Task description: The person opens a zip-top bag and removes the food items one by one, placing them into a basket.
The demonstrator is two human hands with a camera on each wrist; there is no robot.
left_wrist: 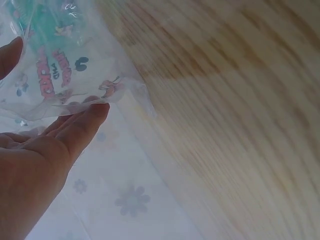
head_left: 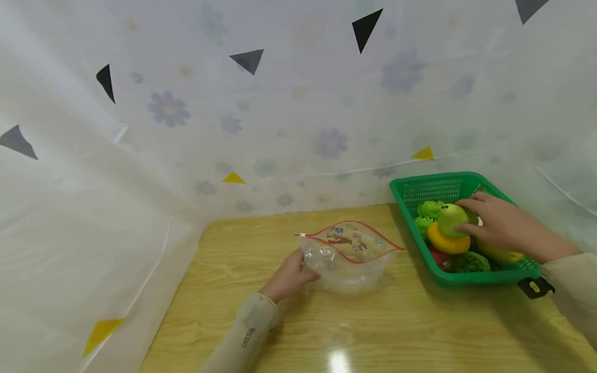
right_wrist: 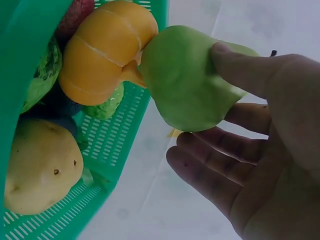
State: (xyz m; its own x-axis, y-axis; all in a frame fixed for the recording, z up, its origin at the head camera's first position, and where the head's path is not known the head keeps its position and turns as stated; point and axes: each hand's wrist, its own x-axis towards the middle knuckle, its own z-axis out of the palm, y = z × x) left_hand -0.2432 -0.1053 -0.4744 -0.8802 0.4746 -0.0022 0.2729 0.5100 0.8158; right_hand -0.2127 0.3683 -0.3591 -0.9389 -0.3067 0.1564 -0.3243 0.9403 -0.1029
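Note:
At the middle of the table, my left hand holds the left side of a clear plastic zip bag, whose red-edged mouth gapes upward. In the left wrist view, coloured print shows on the bag, with fingers beneath it and the thumb across from them. My right hand is over a green basket, gripping a green pear between thumb and fingers. Seen from the right wrist, the pear sits beside an orange pumpkin in the basket.
Inside the basket lie a potato-like item, leafy green pieces, a red item and a yellow piece. A black tag is at the basket's near right corner. Flowered white sheeting surrounds the wooden table.

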